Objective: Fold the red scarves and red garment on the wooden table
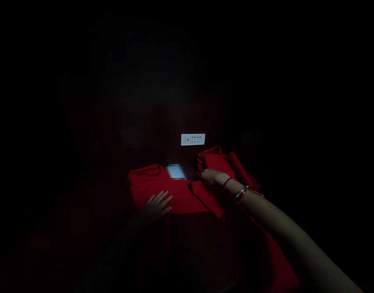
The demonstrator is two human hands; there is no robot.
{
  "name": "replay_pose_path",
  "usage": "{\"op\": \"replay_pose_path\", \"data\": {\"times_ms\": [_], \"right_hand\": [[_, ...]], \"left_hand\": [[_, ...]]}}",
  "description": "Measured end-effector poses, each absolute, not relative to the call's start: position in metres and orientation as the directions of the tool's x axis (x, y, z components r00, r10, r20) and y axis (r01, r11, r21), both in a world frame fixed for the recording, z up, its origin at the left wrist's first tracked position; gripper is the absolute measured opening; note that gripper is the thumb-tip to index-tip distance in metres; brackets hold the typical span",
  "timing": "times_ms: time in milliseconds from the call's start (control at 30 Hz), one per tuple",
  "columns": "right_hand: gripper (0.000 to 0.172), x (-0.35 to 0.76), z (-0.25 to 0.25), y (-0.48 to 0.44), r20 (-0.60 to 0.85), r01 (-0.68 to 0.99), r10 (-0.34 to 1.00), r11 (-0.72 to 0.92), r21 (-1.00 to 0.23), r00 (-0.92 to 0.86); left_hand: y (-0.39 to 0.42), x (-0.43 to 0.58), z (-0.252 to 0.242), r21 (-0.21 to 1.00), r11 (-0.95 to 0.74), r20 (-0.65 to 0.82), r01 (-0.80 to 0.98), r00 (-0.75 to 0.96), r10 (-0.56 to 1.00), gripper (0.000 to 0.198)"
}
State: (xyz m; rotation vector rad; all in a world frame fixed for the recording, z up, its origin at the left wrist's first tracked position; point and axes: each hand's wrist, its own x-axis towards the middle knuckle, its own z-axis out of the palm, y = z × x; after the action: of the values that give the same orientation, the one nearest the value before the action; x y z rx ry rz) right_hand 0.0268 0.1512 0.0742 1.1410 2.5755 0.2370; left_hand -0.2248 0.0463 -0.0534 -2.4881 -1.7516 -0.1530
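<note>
Darkness covers most of the room in the head view; a pale socket panel stands out at the far side, and the surface under the work is too dim to name. Red cloth lies across the middle, nearer than the panel; whether it is one piece or two cannot be told. As for progress, the left stretch seems laid fairly flat, apart from a loose fold at its far edge, while the right part is bunched and uneven, so that side looks the less settled. More red fabric shows at the near right, below the forearm.

The left hand rests on the flatter stretch, fingers apart, wearing a ring. The right hand reaches to the bunched part, fingers bent down at the folds; whether they are clamped on the fabric cannot be told. A metal bangle circles that wrist. Just beyond the cloth sits a pixelated pale patch, unreadable. No container can be made out.
</note>
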Motion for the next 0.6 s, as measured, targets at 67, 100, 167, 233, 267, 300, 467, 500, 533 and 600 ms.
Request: {"op": "replay_pose_path", "data": {"times_ms": [67,100,167,233,267,300,467,500,533,600], "right_hand": [[0.037,0.038,0.088,0.155,-0.248,0.676,0.737,0.675,0.294,-0.628],[0.039,0.045,0.094,0.157,-0.239,0.670,0.737,0.675,0.309,-0.632],[0.049,0.059,0.104,0.157,-0.154,0.681,0.758,0.641,0.354,-0.634],[0.057,0.075,0.111,0.156,-0.025,0.750,0.825,0.526,0.402,-0.565],[0.059,0.084,0.113,0.155,0.044,0.802,0.870,0.433,0.412,-0.492],[0.060,0.093,0.114,0.153,0.104,0.853,0.910,0.329,0.405,-0.401],[0.049,0.131,0.116,0.150,0.117,0.971,0.985,0.097,0.217,-0.125],[0.043,0.136,0.119,0.150,0.101,0.976,0.987,0.103,0.190,-0.124],[0.038,0.138,0.123,0.148,0.103,0.978,0.986,0.109,0.176,-0.128],[0.031,0.137,0.134,0.141,0.164,0.976,0.973,0.132,0.173,-0.160]], "left_hand": [[0.049,-0.227,-0.057,-0.012,-0.331,0.124,0.944,0.330,0.936,0.050],[0.051,-0.228,-0.059,-0.013,-0.328,0.128,0.945,0.327,0.936,0.050],[0.053,-0.230,-0.063,-0.028,-0.321,0.153,0.947,0.321,0.935,0.049],[0.055,-0.231,-0.065,-0.053,-0.324,0.181,0.944,0.329,0.927,0.048],[0.055,-0.231,-0.066,-0.064,-0.327,0.190,0.943,0.333,0.924,0.048],[0.055,-0.231,-0.066,-0.069,-0.327,0.192,0.942,0.334,0.923,0.048],[0.051,-0.232,-0.064,0.019,-0.321,0.165,0.947,0.313,0.935,0.048],[0.051,-0.232,-0.061,0.046,-0.317,0.149,0.947,0.307,0.940,0.049],[0.052,-0.232,-0.057,0.075,-0.315,0.128,0.946,0.304,0.944,0.050],[0.055,-0.227,-0.042,0.133,-0.317,0.081,0.939,0.308,0.948,0.054]]}}
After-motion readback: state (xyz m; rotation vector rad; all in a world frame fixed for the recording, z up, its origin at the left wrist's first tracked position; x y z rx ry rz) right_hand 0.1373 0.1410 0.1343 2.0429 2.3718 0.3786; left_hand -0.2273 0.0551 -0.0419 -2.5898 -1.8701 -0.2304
